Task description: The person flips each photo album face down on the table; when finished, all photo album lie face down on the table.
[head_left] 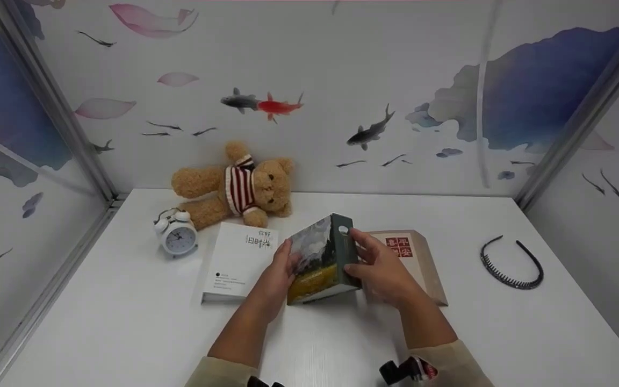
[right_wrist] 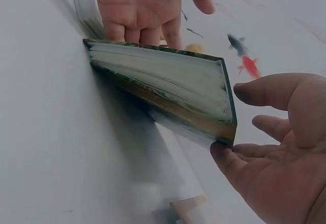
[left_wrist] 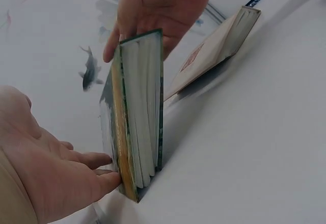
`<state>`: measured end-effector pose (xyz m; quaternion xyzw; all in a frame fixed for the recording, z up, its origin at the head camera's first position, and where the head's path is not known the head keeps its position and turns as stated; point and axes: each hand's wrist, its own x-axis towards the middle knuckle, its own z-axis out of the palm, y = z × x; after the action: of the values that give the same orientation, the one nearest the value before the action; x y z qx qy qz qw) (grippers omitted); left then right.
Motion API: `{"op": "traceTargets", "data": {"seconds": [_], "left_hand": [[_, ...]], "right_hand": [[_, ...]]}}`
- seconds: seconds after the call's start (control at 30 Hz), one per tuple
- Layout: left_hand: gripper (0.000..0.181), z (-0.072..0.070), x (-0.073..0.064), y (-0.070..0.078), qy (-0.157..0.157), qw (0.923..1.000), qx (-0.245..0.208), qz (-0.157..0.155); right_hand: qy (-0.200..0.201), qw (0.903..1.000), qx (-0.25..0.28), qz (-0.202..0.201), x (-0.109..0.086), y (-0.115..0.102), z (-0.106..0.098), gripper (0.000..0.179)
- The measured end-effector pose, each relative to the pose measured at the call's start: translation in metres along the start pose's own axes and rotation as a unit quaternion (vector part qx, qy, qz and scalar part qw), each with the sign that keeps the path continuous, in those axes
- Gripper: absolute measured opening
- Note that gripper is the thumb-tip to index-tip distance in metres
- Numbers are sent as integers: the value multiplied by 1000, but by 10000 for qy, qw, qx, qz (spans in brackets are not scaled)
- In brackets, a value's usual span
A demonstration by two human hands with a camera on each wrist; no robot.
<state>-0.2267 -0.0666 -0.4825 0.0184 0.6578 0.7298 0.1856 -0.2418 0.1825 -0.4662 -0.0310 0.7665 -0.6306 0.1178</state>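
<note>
Between both hands stands a thick hardcover book (head_left: 315, 258), tilted, with a green spine and a painted landscape on its cover. My left hand (head_left: 276, 279) rests its extended fingers on the painted cover, the thumb apart from it. On the other side, my right hand (head_left: 382, 266) grips the spine, thumb and fingertips at its edges. The page block (right_wrist: 163, 76) faces the right wrist view, its pages slightly fanned. Behind the left forearm lies a white book (head_left: 234, 263); a beige book (head_left: 422, 263) with a red stamp lies partly behind the right hand.
A teddy bear (head_left: 239, 188) in a striped shirt lies at the back left, beside a white alarm clock (head_left: 178, 236). A black headband (head_left: 511, 279) is on the right of the white table (head_left: 100, 322). Printed panels (head_left: 342, 64) enclose the back and sides.
</note>
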Motion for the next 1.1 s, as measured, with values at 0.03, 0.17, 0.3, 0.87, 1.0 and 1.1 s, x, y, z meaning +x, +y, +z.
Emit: {"op": "traceTargets", "data": {"seconds": [0.03, 0.17, 0.3, 0.87, 1.0, 1.1], "left_hand": [[84, 0, 0, 0, 36, 10000, 0, -17], [85, -2, 2, 0, 263, 9996, 56, -107], [85, -2, 3, 1, 426, 9988, 144, -180], [81, 0, 3, 0, 402, 9990, 195, -31], [80, 0, 0, 3, 413, 9990, 131, 102], [77, -1, -4, 8, 449, 9987, 42, 244]], "right_hand": [[32, 10000, 6, 90, 1, 2, 1, 82], [38, 9998, -29, 175, 5, 8, 3, 82], [-23, 9996, -249, 144, 8, 12, 5, 85], [-8, 9989, -374, 292, 11, 20, 9, 78], [8, 9999, -165, 50, 9, 17, 14, 76], [-21, 9997, 36, -238, 6, 11, 21, 73]]}}
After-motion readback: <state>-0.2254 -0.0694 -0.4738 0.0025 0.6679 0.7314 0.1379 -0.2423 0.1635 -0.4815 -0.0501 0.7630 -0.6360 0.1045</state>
